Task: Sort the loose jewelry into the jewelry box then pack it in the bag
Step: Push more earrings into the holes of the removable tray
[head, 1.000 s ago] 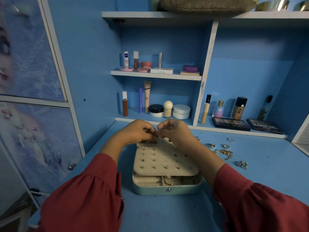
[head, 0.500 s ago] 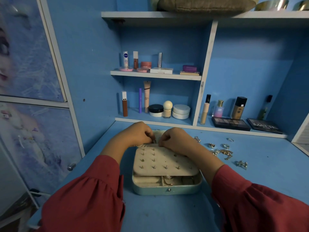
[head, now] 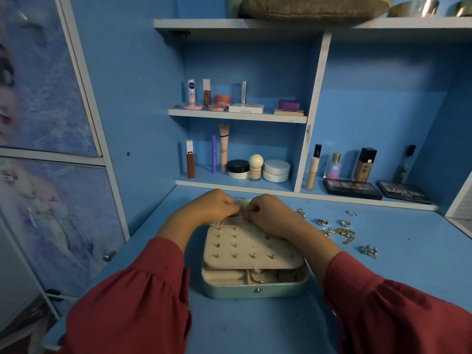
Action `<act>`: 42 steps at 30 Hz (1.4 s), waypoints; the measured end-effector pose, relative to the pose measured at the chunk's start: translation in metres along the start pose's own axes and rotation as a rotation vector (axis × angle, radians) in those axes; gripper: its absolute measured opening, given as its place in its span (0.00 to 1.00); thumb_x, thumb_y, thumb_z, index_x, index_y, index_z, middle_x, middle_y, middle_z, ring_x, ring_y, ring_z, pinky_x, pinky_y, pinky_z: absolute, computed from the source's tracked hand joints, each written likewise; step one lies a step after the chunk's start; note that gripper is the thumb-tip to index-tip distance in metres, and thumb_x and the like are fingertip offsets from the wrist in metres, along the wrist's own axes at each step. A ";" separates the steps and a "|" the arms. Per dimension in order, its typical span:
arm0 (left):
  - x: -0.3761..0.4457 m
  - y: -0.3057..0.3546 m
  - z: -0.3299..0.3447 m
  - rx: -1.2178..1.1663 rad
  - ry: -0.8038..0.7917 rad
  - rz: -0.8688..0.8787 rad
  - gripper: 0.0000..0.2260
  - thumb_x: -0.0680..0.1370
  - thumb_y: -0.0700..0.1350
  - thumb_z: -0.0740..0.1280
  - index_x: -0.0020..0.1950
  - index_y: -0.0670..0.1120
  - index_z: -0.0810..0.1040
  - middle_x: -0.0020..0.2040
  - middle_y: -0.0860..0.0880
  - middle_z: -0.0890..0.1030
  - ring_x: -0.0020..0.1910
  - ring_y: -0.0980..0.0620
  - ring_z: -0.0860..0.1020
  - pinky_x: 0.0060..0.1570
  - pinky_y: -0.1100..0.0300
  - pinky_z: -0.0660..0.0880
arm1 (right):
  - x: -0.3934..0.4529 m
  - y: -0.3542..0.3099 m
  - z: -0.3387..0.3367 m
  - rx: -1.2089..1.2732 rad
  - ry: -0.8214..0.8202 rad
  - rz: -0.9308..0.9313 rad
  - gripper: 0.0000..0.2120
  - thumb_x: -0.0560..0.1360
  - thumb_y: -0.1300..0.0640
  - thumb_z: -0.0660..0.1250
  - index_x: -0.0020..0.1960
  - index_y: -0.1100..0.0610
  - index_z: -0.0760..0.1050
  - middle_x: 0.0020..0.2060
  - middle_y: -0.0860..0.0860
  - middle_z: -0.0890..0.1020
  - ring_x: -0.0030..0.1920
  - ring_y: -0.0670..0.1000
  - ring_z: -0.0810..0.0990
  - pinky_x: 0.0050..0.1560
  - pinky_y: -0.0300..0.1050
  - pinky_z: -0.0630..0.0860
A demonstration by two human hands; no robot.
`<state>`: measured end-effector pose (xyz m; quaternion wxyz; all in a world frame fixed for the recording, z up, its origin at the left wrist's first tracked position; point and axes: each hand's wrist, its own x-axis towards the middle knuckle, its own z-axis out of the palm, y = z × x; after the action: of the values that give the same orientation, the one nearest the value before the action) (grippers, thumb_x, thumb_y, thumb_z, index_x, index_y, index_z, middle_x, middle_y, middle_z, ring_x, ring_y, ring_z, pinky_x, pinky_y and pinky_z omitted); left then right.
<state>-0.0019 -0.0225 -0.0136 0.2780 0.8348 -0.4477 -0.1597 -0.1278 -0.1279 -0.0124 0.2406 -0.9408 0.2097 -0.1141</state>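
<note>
While curled over far edge of jewelry box (head: 255,290), left hand (head: 212,206) and right hand (head: 268,213) meeting fingertip to fingertip at top of cream earring panel (head: 252,247); fingers of both bent inward, pinching at something tiny between them, item itself too small and hidden to name. Red sleeves (head: 132,300) running back from both wrists to bottom corners. Panel lying over box, studded with rows of small posts, several earrings seated. Below panel, front compartments visible, gold ring-like piece (head: 255,277) in middle one. Box pale teal, small clasp on front wall, sitting on blue desk (head: 255,328) straight ahead. Loose jewelry (head: 339,229) scattered on desk right of box: rings, gold and silver pieces, one cluster (head: 369,251) nearer, a silver piece (head: 300,213) just beside right wrist. Behind, blue shelf unit (head: 237,115) with cosmetics: tubes, jars, bottles, two dark palettes (head: 351,189) on lower ledge. Padded olive bag (head: 314,6) on top shelf. Printed cabinet doors (head: 46,98) at left.
</note>
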 end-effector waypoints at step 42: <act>0.012 -0.012 0.006 0.321 0.152 0.039 0.25 0.79 0.65 0.46 0.40 0.52 0.74 0.38 0.52 0.71 0.59 0.46 0.68 0.60 0.49 0.62 | 0.000 0.001 0.001 0.027 -0.003 -0.032 0.09 0.76 0.61 0.60 0.45 0.52 0.77 0.48 0.51 0.80 0.50 0.51 0.77 0.54 0.48 0.76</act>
<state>0.0099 -0.0292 -0.0261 0.1773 0.8693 -0.4610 -0.0170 -0.1281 -0.1283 -0.0143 0.2516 -0.9409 0.1926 -0.1196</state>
